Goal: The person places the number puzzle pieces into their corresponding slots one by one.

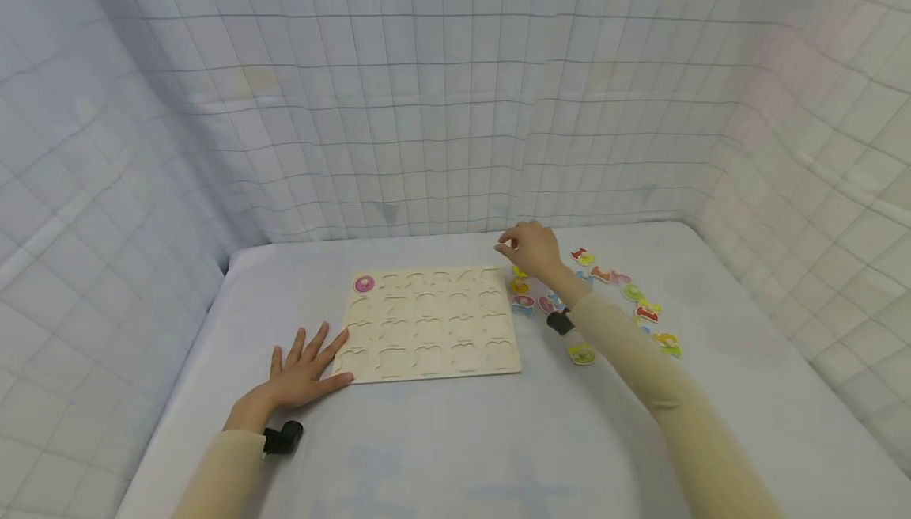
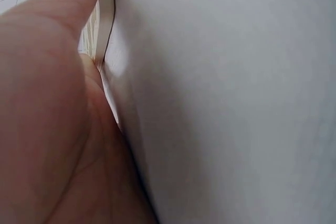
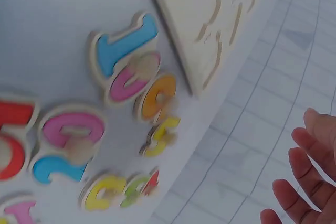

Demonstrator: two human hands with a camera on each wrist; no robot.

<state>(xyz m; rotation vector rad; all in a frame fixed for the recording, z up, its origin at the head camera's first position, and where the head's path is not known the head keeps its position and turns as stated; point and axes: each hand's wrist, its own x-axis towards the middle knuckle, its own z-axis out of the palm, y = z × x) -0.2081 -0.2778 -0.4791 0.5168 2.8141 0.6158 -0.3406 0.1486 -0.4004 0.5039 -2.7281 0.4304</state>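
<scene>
A pale wooden puzzle board (image 1: pixel 427 324) with rows of shaped recesses lies on the table. One round pink knobbed piece (image 1: pixel 364 284) sits in its far left recess. My left hand (image 1: pixel 299 376) rests spread at the board's near left corner, fingers straight, touching its edge. Raised just past the board's far right corner is my right hand (image 1: pixel 530 248), its fingers loosely bent. In the right wrist view those fingers (image 3: pixel 304 179) hold nothing visible. Nearest below it lie an orange piece (image 3: pixel 157 97) and a blue-and-pink piece (image 3: pixel 119 51), both with knobs.
Several colourful knobbed pieces are scattered right of the board, among them a red-and-yellow one (image 1: pixel 582 256), a green one (image 1: pixel 581 354) and an orange one (image 1: pixel 667 340). My right forearm covers some. White gridded cloth (image 1: pixel 455 107) hangs behind and beside the white table (image 1: pixel 441 448).
</scene>
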